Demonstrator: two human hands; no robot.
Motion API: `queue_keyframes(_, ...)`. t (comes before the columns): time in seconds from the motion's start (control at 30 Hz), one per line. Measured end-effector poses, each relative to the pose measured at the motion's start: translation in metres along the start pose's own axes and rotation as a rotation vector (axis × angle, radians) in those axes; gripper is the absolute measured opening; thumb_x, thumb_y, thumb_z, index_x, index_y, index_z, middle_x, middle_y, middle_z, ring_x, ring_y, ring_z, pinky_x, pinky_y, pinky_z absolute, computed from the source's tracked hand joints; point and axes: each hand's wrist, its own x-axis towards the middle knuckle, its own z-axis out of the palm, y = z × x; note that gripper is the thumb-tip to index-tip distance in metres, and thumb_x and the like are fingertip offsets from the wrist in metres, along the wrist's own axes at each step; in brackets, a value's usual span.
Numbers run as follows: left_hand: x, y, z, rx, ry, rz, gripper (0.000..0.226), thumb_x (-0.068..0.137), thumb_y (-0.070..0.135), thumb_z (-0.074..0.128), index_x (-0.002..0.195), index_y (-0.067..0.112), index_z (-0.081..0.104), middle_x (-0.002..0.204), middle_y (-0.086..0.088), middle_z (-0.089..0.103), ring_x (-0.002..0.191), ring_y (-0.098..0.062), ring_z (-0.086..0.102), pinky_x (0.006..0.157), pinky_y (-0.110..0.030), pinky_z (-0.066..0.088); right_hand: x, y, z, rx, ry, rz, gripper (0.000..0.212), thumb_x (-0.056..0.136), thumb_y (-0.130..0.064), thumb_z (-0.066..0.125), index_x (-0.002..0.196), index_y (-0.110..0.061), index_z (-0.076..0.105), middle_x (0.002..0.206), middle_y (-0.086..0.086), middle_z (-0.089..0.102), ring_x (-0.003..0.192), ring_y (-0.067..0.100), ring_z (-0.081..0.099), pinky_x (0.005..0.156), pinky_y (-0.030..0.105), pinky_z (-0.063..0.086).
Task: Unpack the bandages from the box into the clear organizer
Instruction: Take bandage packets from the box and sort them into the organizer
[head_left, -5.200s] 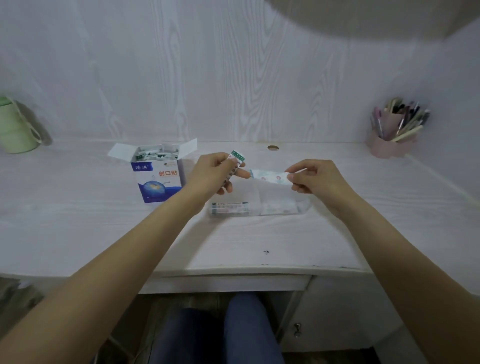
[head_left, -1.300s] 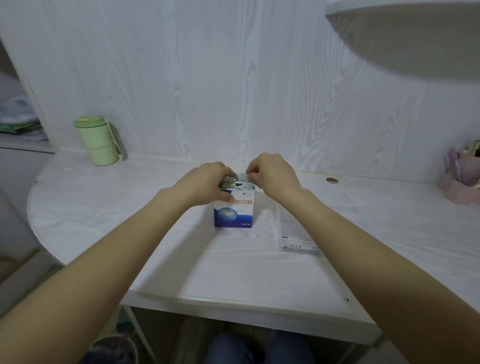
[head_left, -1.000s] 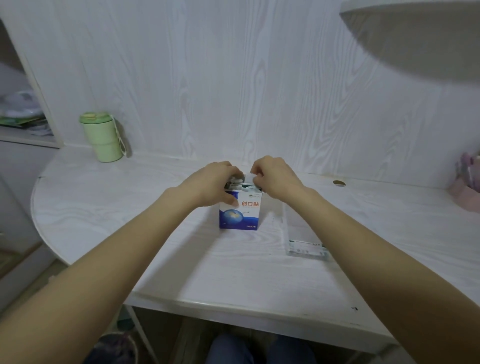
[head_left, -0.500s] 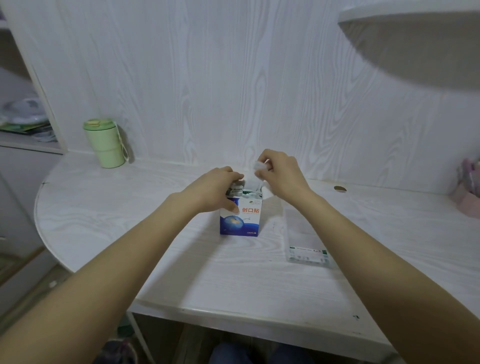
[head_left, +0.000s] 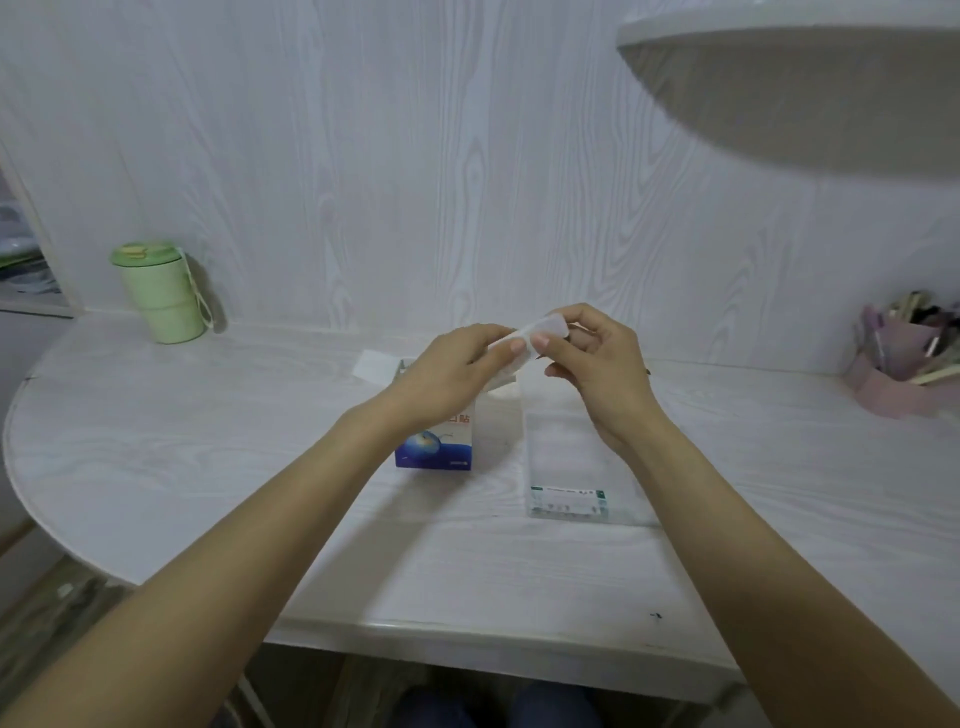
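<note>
So both hands are up over the worktop (head_left: 208, 467) with one bandage (head_left: 540, 332) between them. It's a pale, whitish strip in its wrapper, a bit blurry, tilted so the right end sits higher. The left hand (head_left: 452, 374) pinches the lower left end with thumb and forefinger clamped on it, and the right hand (head_left: 597, 358) pinches the upper right end the same way, other fingers curled loosely behind.

Right under the left hand is the box (head_left: 441, 441), white on top with a blue bottom, a globe picture and some red characters on the front. It stands upright, and one white flap sticks out flat at the back left. The hand hides most of the open top, so I can't tell what's inside.

Just beside the box on the right is the clear organizer (head_left: 566, 499), lying flat on the worktop, see-through, with a label with green marks at its near end.

Green lidded cup (head_left: 161, 291) far left by the wall, pink pen holder (head_left: 904, 374) far right.
</note>
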Motion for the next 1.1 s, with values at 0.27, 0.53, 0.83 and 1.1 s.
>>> queue_keyframes(0.27, -0.005, 0.021, 0.029, -0.404, -0.098, -0.128, 0.019, 0.097, 0.015, 0.049, 0.106, 0.008, 0.065, 0.094, -0.012, 0.073, 0.078, -0.020, 0.072, 0.073, -0.027, 0.057, -0.020, 0.005, -0.034, -0.117, 0.054, 0.061, 0.009, 0.081, -0.007, 0.071, 0.088, -0.014, 0.070, 0.067, -0.006, 0.065, 0.060, 0.005, 0.057, 0.054, 0.017, 0.044)
queue_keyframes(0.53, -0.009, 0.025, 0.045, -0.410, -0.126, -0.150, 0.021, 0.096, 0.018, 0.052, 0.107, 0.005, 0.064, 0.090, -0.009, 0.074, 0.063, -0.017, 0.069, 0.054, -0.019, 0.048, -0.035, 0.008, -0.052, -0.043, 0.059, 0.177, 0.004, 0.083, -0.004, 0.069, 0.085, -0.007, 0.070, 0.070, 0.004, 0.066, 0.058, 0.009, 0.064, 0.055, 0.016, 0.048)
queue_keyframes(0.83, -0.021, 0.019, 0.052, -0.263, -0.100, -0.176, 0.034, 0.100, 0.032, 0.042, 0.108, 0.008, 0.064, 0.092, -0.002, 0.073, 0.055, -0.003, 0.057, 0.053, -0.019, 0.040, -0.046, 0.017, -0.066, 0.043, 0.041, 0.311, 0.005, 0.087, -0.001, 0.063, 0.084, 0.000, 0.067, 0.081, 0.010, 0.066, 0.074, 0.012, 0.066, 0.071, 0.013, 0.053)
queue_keyframes(1.1, -0.029, 0.018, 0.047, -0.234, 0.005, -0.246, 0.028, 0.098, 0.026, 0.047, 0.095, 0.005, 0.065, 0.090, -0.003, 0.074, 0.045, -0.004, 0.052, 0.053, -0.023, 0.041, -0.056, 0.036, -0.072, -0.431, 0.106, 0.334, 0.012, 0.081, 0.002, 0.069, 0.077, -0.009, 0.069, 0.084, 0.014, 0.067, 0.074, 0.019, 0.066, 0.063, 0.013, 0.053)
